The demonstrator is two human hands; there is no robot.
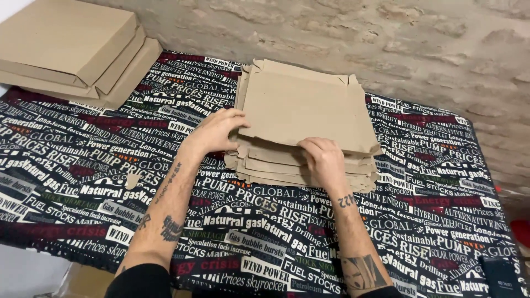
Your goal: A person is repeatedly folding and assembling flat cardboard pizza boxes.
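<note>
A stack of flat brown cardboard box blanks [301, 105] lies on a table covered with a black printed cloth [83, 165]. My left hand [215, 131] grips the near left edge of the top blank and lifts it slightly. My right hand [324, 160] presses on the near edge of the stack, fingers tucked under the raised top sheet. The top blank is tilted up toward me while the blanks below stay flat.
Three folded flat cardboard boxes [72, 47] are stacked at the table's far left corner. A small cardboard scrap [132, 180] lies on the cloth near my left forearm. A rough brick wall [386, 38] runs behind the table. Something red [520, 232] shows at the right edge.
</note>
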